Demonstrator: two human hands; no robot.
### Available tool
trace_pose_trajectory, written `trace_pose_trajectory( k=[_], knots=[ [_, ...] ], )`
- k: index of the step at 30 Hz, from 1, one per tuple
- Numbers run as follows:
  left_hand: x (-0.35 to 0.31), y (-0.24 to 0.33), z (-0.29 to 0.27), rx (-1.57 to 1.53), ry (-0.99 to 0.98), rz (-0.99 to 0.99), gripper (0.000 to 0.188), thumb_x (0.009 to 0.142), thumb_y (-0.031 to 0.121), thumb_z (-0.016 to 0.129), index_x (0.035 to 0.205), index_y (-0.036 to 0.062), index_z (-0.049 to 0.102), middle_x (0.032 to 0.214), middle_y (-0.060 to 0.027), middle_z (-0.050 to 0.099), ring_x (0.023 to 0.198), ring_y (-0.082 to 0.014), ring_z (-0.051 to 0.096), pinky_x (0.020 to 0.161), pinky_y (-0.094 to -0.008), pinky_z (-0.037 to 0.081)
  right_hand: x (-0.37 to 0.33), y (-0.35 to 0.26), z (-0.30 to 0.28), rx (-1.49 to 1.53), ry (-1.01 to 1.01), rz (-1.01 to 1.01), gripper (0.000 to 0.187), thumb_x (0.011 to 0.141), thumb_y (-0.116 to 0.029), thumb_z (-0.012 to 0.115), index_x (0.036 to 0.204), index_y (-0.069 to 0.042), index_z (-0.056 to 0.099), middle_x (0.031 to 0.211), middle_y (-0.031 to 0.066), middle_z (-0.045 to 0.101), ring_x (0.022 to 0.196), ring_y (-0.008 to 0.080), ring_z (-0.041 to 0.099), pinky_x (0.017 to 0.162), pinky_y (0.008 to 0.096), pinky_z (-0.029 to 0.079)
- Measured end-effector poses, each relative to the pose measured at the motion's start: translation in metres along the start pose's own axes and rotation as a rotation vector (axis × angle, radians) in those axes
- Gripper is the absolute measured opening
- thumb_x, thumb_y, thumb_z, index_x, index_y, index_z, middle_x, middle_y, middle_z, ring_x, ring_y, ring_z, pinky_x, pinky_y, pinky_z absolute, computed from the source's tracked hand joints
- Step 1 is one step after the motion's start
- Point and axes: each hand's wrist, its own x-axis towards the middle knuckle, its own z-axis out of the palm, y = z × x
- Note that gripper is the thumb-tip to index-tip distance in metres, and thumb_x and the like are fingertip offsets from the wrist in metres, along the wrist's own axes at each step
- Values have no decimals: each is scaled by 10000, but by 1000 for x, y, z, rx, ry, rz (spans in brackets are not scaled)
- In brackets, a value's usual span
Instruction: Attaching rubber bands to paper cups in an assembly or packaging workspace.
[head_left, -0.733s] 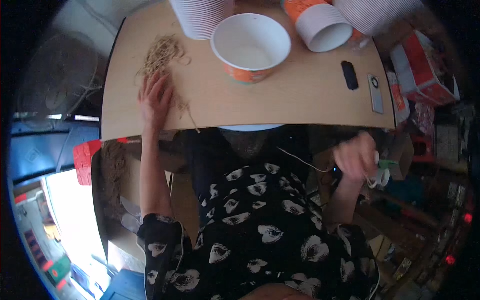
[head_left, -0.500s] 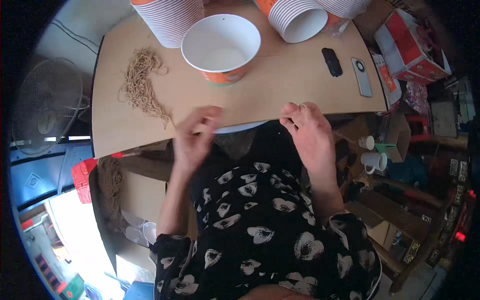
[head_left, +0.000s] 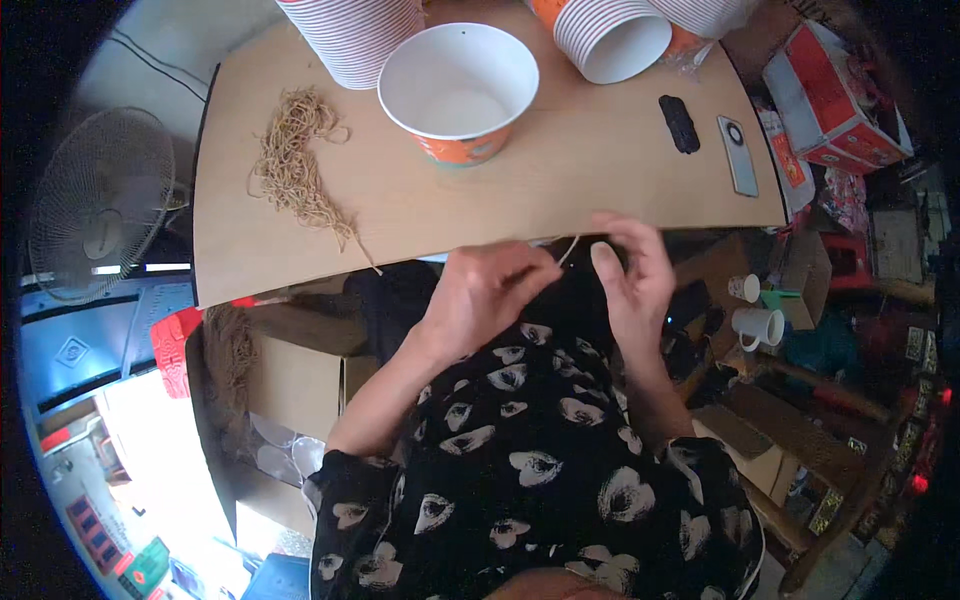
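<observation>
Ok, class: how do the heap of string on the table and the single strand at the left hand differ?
The heap is a tangle of many looping strands; the single strand shows as one short visible length. The heap lies loose on the table; the single strand is pinched in the left hand, by the table's near edge. Both are thin and string-like.

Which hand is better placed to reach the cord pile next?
Probably left: the left hand is nearer the cord pile, though it seems to pinch a strand; the right hand sits farther across.
</observation>
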Motion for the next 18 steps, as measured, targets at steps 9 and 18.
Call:
trace_pose_trajectory(
  k=[9,18],
  knots=[
    [5,17,-34,78,-199,56,72,807,57,714,852,9,685,734,-134,666,677,-299,653,623,-371,513,4,-7,-2,-28,-628,150,196,978,-205,577,958,-11,593,631,16,561,568,92,525,549,268,442],
    [16,10,-56,71,-294,-21,77,825,33,701,899,12,699,788,-101,669,707,-226,653,647,-323,524,4,-2,-11,201,-381,241,109,932,-110,647,899,-6,645,682,-62,553,585,5,452,519,186,354]
  ],
)
